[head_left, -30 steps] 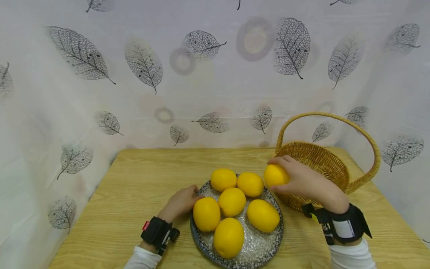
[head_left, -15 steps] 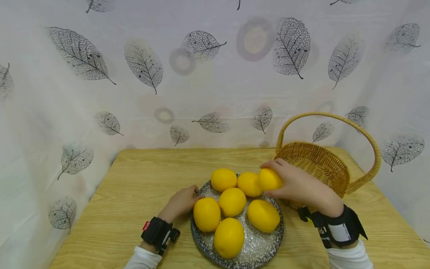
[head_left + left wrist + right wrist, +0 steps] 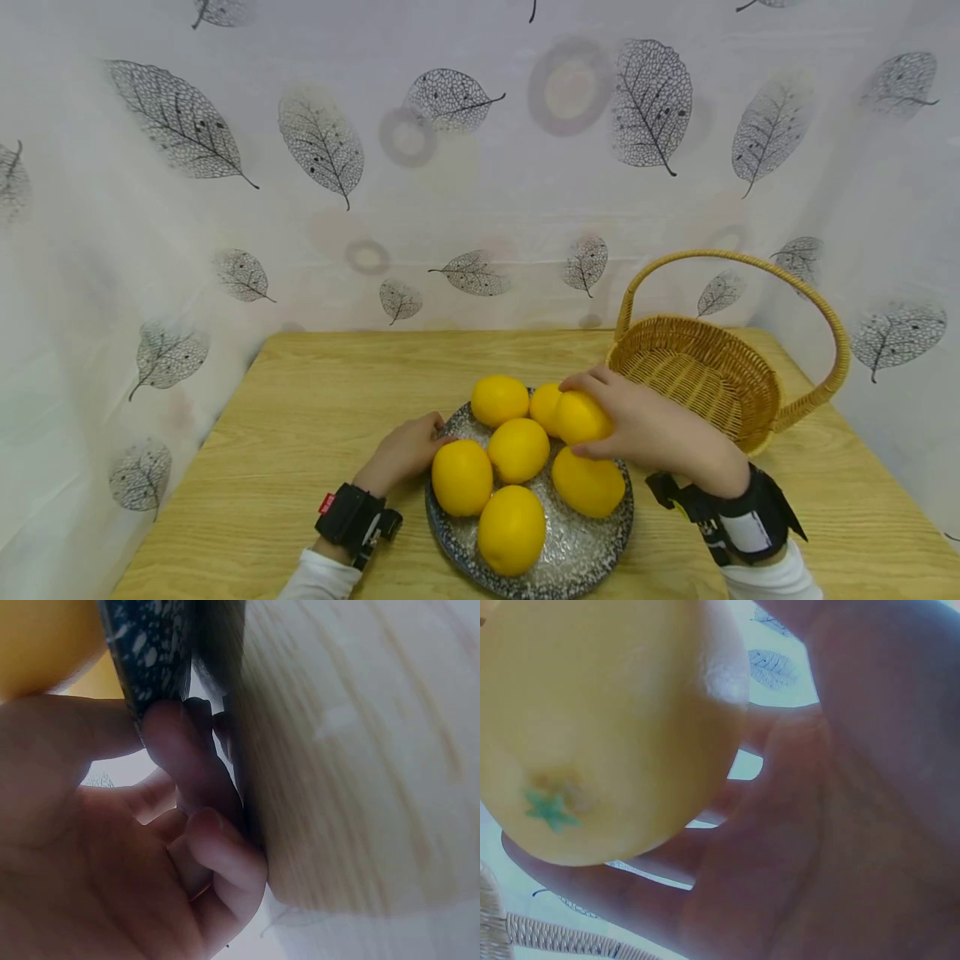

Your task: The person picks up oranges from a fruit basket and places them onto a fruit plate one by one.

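A round speckled grey plate [image 3: 573, 546] with a dark rim carries several yellow lemons [image 3: 512, 531]. My left hand [image 3: 401, 454] pinches the plate's left rim; in the left wrist view, the thumb lies on the upper side and curled fingers [image 3: 191, 761] are beneath the rim. Over the plate's right side, my right hand [image 3: 652, 421] grips another lemon [image 3: 582, 418] between thumb and fingers. A green star-shaped stem end shows on that held lemon [image 3: 615, 727] in the right wrist view. Behind it, one lemon [image 3: 544, 404] on the plate is partly covered.
To the right of the plate stands a wicker basket [image 3: 701, 333] with a tall arched handle [image 3: 838, 342]. Everything rests on a wood-grain table [image 3: 322, 383]. A leaf-patterned white sheet [image 3: 480, 192] hangs behind and along both sides.
My right hand has moved left and toward me with the lemon, from beside the basket's edge to over the plate. The left hand and the plate have stayed in place.
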A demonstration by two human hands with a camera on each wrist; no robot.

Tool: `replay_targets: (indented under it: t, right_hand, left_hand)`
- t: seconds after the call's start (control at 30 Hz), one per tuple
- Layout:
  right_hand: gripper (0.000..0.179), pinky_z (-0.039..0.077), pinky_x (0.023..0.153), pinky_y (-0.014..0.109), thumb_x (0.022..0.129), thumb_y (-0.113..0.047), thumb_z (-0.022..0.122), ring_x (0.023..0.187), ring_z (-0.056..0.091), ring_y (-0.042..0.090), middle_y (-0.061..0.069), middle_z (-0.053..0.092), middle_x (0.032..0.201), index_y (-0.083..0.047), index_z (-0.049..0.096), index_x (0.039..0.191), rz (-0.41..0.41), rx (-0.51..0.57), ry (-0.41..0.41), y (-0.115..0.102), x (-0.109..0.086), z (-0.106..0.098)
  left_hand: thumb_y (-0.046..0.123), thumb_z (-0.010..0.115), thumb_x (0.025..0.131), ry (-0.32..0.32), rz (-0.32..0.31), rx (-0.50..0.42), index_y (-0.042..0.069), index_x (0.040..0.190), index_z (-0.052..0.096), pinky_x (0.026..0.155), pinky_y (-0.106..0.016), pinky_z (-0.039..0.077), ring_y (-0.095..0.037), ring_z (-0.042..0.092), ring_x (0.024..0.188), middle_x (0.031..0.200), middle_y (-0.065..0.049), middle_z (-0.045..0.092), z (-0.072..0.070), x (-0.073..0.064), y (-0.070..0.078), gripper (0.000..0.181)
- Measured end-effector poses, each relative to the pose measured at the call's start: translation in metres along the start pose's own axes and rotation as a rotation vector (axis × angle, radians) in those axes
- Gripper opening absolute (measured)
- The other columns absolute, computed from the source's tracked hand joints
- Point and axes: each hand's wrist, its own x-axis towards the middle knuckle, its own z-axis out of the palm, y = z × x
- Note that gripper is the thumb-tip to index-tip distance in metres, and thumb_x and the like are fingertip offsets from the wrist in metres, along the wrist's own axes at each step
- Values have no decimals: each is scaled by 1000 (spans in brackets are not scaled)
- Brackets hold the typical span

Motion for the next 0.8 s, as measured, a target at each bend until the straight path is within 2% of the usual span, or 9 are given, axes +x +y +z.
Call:
replay_targets:
  t: [0.23,0.57,0.8]
  right_hand:
    - [70,52,91,46,77,-39,77,107,58,20,9,51,135,-15,49,137,-8,11,-20,-8,0,5]
    - [67,52,73,34,74,-32,77,86,55,15,11,51,122,-14,53,134,-47,-2,-67,-21,-3,11]
    - [63,50,68,31,73,-32,77,79,53,14,8,48,111,-15,55,130,-64,2,-103,-26,-4,15]
  left_hand:
    - [32,60,93,2,3,2,9,98,62,53,-26,35,-15,48,58,69,-5,58,-1,-1,1,24]
    - [31,59,94,3,4,10,8,99,62,53,-27,36,-15,48,58,70,-5,59,-1,-1,1,23]
    - [30,59,94,-3,-7,7,8,100,62,53,-26,36,-15,47,58,70,-5,58,-1,0,1,23]
